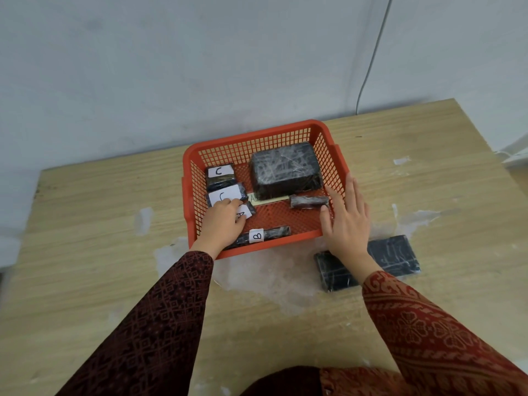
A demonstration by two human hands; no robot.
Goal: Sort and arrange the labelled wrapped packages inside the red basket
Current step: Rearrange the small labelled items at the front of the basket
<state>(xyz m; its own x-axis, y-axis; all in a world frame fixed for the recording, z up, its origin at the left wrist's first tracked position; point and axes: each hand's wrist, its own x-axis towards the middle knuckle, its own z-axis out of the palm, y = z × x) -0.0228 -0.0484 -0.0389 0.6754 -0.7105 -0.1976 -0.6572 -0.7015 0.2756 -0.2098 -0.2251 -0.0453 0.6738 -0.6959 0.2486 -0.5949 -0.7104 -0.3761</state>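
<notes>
The red basket (331,155) sits mid-table near the wall. Inside, two black packages labelled C (220,172) (227,194) lie at the left, one behind the other. In front of them lies a package labelled A (245,213), under my left hand (224,224), whose fingers rest on it and on the nearer C package. A long package labelled B (258,235) lies along the front wall. A big black wrapped block (285,170) fills the back right, with a small dark roll (308,200) in front of it. My right hand (347,221) hovers open over the basket's right front corner.
A flat black wrapped package (397,255) lies on the wooden table (100,252) just right of the basket, partly under my right forearm. Clear plastic film residue spreads in front of the basket. A wall and a thin cable stand behind the table.
</notes>
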